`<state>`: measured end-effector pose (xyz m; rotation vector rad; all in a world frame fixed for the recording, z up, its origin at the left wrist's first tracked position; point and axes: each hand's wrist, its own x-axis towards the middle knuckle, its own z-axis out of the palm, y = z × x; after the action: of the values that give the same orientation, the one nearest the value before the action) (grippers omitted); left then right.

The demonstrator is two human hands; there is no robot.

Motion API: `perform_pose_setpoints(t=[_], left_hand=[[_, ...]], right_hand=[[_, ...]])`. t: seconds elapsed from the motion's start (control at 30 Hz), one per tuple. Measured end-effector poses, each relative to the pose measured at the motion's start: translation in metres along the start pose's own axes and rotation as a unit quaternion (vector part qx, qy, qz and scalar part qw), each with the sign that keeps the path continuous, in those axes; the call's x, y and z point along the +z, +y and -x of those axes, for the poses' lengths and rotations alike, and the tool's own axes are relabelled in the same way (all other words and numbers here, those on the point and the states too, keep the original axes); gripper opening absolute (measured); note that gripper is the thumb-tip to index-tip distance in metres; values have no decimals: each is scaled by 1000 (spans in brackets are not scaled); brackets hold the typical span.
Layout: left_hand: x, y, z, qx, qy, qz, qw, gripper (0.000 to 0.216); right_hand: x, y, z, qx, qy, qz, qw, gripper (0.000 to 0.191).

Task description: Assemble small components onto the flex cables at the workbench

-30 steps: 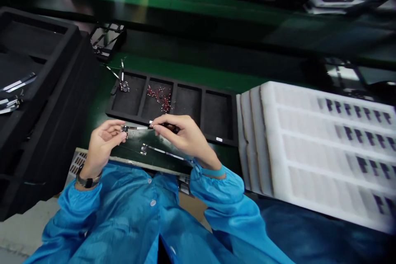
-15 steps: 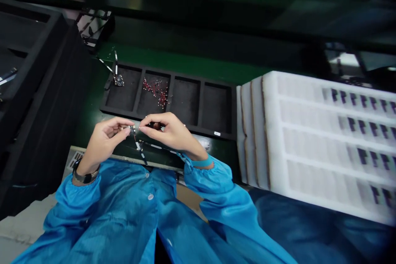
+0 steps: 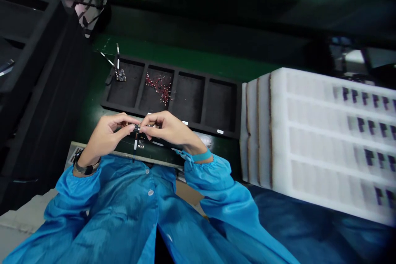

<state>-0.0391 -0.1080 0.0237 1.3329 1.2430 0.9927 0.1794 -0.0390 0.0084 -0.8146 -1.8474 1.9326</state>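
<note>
My left hand [image 3: 113, 134] pinches a small circuit board [image 3: 136, 128] between thumb and fingertips, and a thin black-and-white flex cable [image 3: 135, 144] hangs down from it. From the other side my right hand [image 3: 163, 130] brings its closed thumb and forefinger against the board's edge; whatever they grip is too small to make out. Just below the hands, another small board [image 3: 141, 143] with a flex strip lies on the green bench. Beyond them sits a black foam tray [image 3: 206, 101] of several compartments, one with small red-wired parts [image 3: 159, 87], another with boards [image 3: 120, 75] and upright cables.
White foam trays [image 3: 280, 132] stand at the right, their slots partly filled with dark parts. Stacked black foam trays [image 3: 55, 70] rise at the left. The green bench [image 3: 95, 90] runs behind, with a dark ledge beyond.
My right fingertips have moved left to meet the board in my left hand. The hanging flex cable now points more straight down. The view has shifted slightly.
</note>
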Motion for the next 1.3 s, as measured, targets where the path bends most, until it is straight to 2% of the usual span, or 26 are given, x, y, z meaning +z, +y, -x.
perform_pose_setpoints(t=[0.2, 0.33, 0.5, 0.6, 0.77, 1.07, 1.2, 1.27, 1.3], left_hand=[[-2, -4, -3, -12, -12, -40, 999, 18], [3, -7, -2, -8, 28, -102, 994, 20], [8, -6, 0, 4, 46, -144, 988, 21], [6, -6, -1, -9, 34, -117, 993, 20], [2, -7, -5, -46, -9, -12, 999, 17], [8, -13, -3, -49, 12, 13, 999, 15], [7, -16, -3, -51, 17, 23, 998, 14], [4, -15, -1, -62, 15, 32, 997, 14], [2, -15, 0, -71, 12, 41, 997, 14]], right_hand=[[-1, 10, -6, 28, -33, -35, 998, 39], [5, 15, -7, 40, 9, -20, 999, 35], [11, 16, -4, 15, 51, 31, 998, 22], [10, 16, -3, 19, 39, 13, 999, 24], [3, 19, -3, 31, 1, -58, 998, 39], [3, 23, -6, 40, -7, -94, 995, 48], [7, 26, -7, 39, -11, -74, 996, 48], [4, 25, -6, 9, 8, -11, 1000, 42], [-1, 24, -5, -18, 38, 40, 998, 37]])
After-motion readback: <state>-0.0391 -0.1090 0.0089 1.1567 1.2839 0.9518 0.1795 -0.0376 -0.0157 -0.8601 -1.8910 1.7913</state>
